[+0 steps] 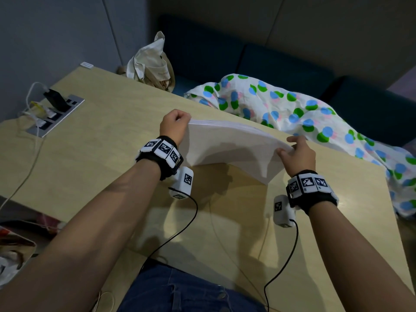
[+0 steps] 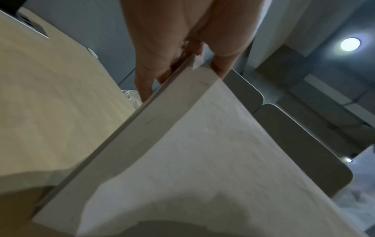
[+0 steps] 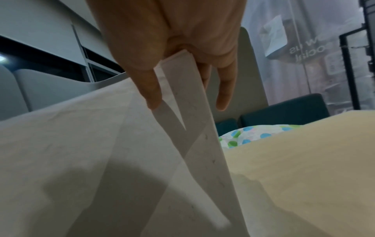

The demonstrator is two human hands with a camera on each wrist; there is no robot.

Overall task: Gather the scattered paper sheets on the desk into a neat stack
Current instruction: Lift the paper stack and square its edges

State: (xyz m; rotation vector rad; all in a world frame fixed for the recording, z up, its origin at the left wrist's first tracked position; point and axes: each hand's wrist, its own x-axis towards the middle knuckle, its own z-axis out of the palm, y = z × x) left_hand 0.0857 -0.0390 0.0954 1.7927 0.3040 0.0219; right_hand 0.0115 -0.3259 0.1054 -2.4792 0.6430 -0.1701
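Note:
A stack of white paper sheets [image 1: 227, 147] is held up above the wooden desk [image 1: 108, 140], sagging toward me. My left hand [image 1: 175, 126] grips its left edge with curled fingers; in the left wrist view the left hand [image 2: 182, 48] pinches the paper stack [image 2: 182, 152] at its top corner. My right hand [image 1: 297, 152] pinches the right edge between thumb and fingers. In the right wrist view the right hand [image 3: 178, 52] holds the sheets [image 3: 81, 152], whose edges fan apart a little below the fingers [image 3: 223, 96].
A power socket panel [image 1: 56, 113] with plugs and cables sits at the desk's left. A beige tote bag [image 1: 150, 61] stands at the far edge. A dotted cloth [image 1: 292, 109] lies on the dark sofa behind the desk. Wrist-camera cables trail across the near desk.

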